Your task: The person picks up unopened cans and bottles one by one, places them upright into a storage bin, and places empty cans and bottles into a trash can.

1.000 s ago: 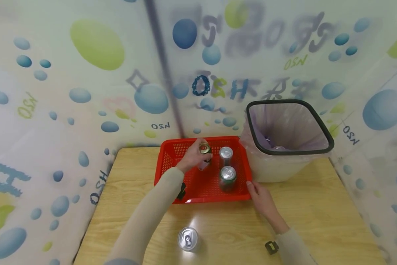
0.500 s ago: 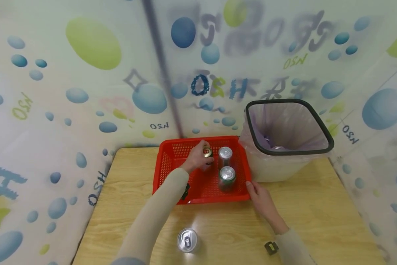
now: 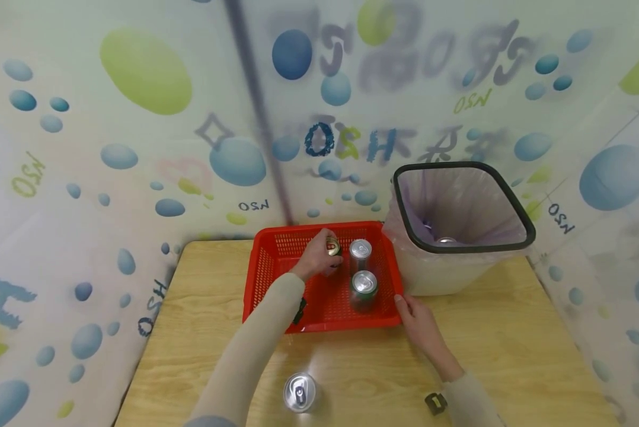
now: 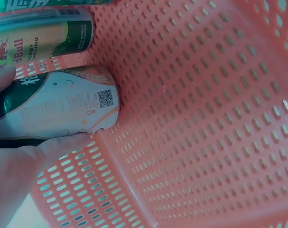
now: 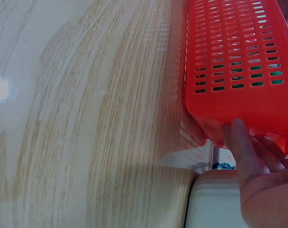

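Note:
My left hand (image 3: 314, 256) reaches into the red plastic basket (image 3: 325, 305) and grips a drink can (image 3: 333, 244), which stands upright there. In the left wrist view, thumb and fingers lie round this white and dark-green can (image 4: 82, 99), its printed base end toward the basket's perforated floor. Right beside it stands a slim Red Bull can (image 4: 53, 35), and a green can (image 3: 364, 283) is nearer the front. At the basket's front right corner, my right hand (image 3: 419, 323) holds the edge, thumb (image 5: 241, 137) against the outside.
A bin (image 3: 431, 273) with a black rim and a plastic liner stands right of the basket, with cans inside. A silver-topped can (image 3: 300, 392) stands on the wooden table (image 3: 362, 373) in front. A patterned wall (image 3: 319, 196) rises behind.
My left hand and its can have shifted slightly right, closer to the slim can, and down into the basket. My right hand stays at the corner.

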`<state>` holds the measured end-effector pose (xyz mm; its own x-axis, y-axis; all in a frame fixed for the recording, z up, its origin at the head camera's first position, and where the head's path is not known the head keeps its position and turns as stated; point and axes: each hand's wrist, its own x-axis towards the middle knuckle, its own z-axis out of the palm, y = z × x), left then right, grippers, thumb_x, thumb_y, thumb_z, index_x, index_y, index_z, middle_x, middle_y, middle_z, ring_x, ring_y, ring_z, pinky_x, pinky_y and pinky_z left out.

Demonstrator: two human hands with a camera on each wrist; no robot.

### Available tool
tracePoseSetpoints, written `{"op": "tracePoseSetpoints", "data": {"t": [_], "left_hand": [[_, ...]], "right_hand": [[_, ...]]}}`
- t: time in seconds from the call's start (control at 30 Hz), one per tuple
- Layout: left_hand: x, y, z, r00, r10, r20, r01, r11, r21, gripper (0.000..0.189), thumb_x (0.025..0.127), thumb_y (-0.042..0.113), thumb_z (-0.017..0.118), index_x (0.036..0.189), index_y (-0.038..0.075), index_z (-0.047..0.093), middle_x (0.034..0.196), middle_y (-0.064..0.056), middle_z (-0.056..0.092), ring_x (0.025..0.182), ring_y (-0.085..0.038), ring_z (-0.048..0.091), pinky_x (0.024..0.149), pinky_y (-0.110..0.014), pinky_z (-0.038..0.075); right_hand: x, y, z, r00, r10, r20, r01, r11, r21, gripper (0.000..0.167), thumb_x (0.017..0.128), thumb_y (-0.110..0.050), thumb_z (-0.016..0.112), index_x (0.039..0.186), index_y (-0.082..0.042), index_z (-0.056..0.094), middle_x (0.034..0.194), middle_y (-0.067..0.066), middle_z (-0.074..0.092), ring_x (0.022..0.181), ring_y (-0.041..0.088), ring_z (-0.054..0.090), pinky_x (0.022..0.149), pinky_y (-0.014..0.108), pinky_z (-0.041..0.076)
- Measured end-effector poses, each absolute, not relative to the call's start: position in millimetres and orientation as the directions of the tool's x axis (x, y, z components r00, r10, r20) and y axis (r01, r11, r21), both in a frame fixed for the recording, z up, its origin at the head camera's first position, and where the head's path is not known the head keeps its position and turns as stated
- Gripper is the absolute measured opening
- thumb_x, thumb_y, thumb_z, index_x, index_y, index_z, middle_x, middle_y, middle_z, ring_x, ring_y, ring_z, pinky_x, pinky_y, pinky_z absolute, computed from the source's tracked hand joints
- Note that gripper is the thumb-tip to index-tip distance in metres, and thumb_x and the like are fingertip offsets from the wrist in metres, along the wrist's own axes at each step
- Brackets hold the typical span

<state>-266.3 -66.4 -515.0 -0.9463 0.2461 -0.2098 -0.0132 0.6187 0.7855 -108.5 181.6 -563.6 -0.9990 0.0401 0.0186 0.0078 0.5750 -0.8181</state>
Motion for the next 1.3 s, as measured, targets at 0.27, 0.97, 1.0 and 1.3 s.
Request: {"op": "tracePoseSetpoints", "data": {"t": [0.27,0.97,1.0,1.3], "left_hand": [[-267,-64,-520,-0.941,0.270,-0.206,0.025,0.660,0.751,0.057,0.087,0.006,0.082,0.130,0.009,0.045,0.123,-0.011,0.055,0.111,-0.027,0.056,0.099,-0.039,0.054],[-256,-76,-516,-0.927,0.315,-0.206,0.051,0.647,0.761,0.088,0.083,0.016,0.086,0.152,0.006,0.032,0.140,-0.016,0.046,0.123,-0.030,0.052,0.110,-0.042,0.046],[-255,-78,-515,-0.923,0.326,-0.207,0.055,0.641,0.765,0.093,0.083,0.016,0.086,0.155,0.006,0.028,0.143,-0.017,0.044,0.126,-0.031,0.051,0.112,-0.043,0.044],[-246,-93,-492,-0.892,0.400,-0.210,0.083,0.602,0.794,0.108,0.087,0.028,0.079,0.166,0.007,0.008,0.165,-0.020,0.024,0.142,-0.034,0.037,0.121,-0.050,0.031]], "right_hand": [[-107,181,-563,-0.999,0.042,0.007,0.018,0.578,-0.816,0.032,0.110,-0.021,0.051,0.114,0.004,0.070,0.091,0.010,0.067,0.082,0.025,0.057,0.078,0.042,0.052],[-107,179,-562,-0.999,0.037,0.000,0.022,0.590,-0.807,0.035,0.111,-0.026,0.047,0.110,0.001,0.069,0.084,0.008,0.061,0.080,0.026,0.055,0.076,0.041,0.049],[-107,179,-561,-0.999,0.036,0.002,0.019,0.590,-0.807,0.035,0.111,-0.026,0.047,0.108,0.001,0.069,0.083,0.008,0.060,0.080,0.026,0.054,0.076,0.041,0.049],[-106,179,-558,-1.000,0.029,-0.005,0.022,0.586,-0.810,0.036,0.111,-0.025,0.047,0.108,0.003,0.068,0.085,0.010,0.061,0.081,0.027,0.054,0.076,0.042,0.049]]}}
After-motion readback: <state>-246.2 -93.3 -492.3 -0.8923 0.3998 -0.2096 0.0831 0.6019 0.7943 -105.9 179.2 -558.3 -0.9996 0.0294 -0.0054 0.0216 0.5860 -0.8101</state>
